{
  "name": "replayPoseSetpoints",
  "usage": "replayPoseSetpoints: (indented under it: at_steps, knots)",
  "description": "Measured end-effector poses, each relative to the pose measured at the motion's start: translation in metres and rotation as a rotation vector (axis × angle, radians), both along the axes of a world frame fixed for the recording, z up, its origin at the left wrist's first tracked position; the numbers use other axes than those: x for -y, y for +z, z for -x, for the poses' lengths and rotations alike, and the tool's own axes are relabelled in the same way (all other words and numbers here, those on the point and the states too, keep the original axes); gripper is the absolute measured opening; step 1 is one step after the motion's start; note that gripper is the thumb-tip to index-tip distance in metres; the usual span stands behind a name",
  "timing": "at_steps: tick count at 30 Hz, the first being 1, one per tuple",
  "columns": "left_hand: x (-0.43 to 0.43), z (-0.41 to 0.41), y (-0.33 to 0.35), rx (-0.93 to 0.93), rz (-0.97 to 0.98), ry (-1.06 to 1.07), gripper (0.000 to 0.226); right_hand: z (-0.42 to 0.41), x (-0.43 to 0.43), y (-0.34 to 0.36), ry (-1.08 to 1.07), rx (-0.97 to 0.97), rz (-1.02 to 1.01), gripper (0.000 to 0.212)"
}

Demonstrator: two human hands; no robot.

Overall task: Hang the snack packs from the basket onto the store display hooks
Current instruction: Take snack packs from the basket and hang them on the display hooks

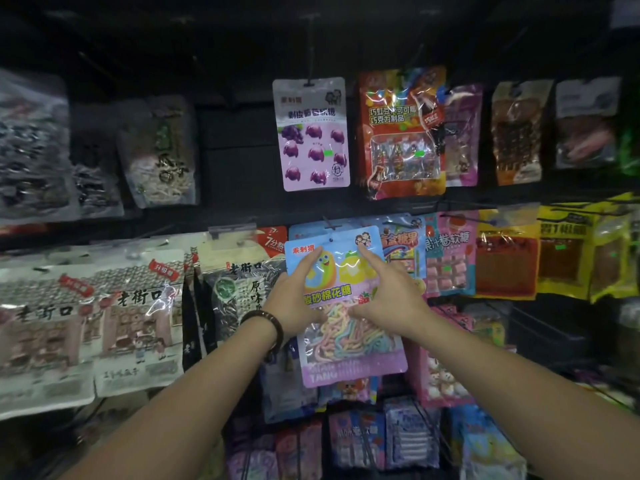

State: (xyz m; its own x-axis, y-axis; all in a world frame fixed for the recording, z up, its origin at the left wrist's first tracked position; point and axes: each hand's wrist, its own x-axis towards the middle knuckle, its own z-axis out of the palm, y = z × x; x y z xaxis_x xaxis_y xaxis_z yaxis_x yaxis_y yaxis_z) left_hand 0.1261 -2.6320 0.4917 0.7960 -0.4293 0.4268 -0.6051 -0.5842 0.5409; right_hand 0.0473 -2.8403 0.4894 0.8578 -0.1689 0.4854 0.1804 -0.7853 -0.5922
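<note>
We are holding the rainbow marshmallow pack (346, 327) up against the middle row of the display, in front of other blue candy packs (401, 244). Our left hand (294, 299) is gripping its left side and our right hand (391, 299) is gripping its right side. Each hand is stretching a pointer finger up the front. The little hole at the top of the pack is sitting just under a black hook (325, 221). We cannot tell if the hook is through the hole yet.

We are thinking this pack is almost hung. Lots of packs are hanging already, like the grape gummy pack (313, 133) above and the red chocolate pack (401, 133) beside it. The basket is not showing, so we cannot say how many packs are waiting.

A bead bracelet (266, 323) is sitting on our left wrist. Sunflower seed bags (138, 317) are hanging to the left. The wall (235, 168) behind is black, and the shop is looking dim.
</note>
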Motion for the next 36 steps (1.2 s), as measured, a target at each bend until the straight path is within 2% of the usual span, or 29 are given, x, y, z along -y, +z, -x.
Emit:
replayPoseSetpoints:
  at_steps: [12, 18, 29, 32, 36]
  knots:
    - [0.002, -0.016, 0.007, -0.038, -0.084, 0.004, 0.128, -0.019, 0.008, -0.008, -0.003, -0.025, -0.01, 0.132]
    - [0.006, -0.027, 0.003, -0.058, -0.09, 0.056, 0.126, -0.031, 0.007, -0.003, 0.0, -0.113, 0.016, 0.131]
    - [0.034, -0.035, -0.008, -0.133, 0.023, 0.182, 0.13, -0.045, -0.001, 0.016, -0.002, -0.375, 0.083, 0.124]
    - [0.037, -0.032, -0.012, -0.106, 0.036, 0.204, 0.127, -0.041, -0.002, 0.011, 0.014, -0.385, 0.077, 0.121]
    - [0.034, -0.014, -0.021, -0.072, 0.075, 0.216, 0.118, -0.026, -0.005, -0.003, 0.006, -0.373, 0.164, 0.115]
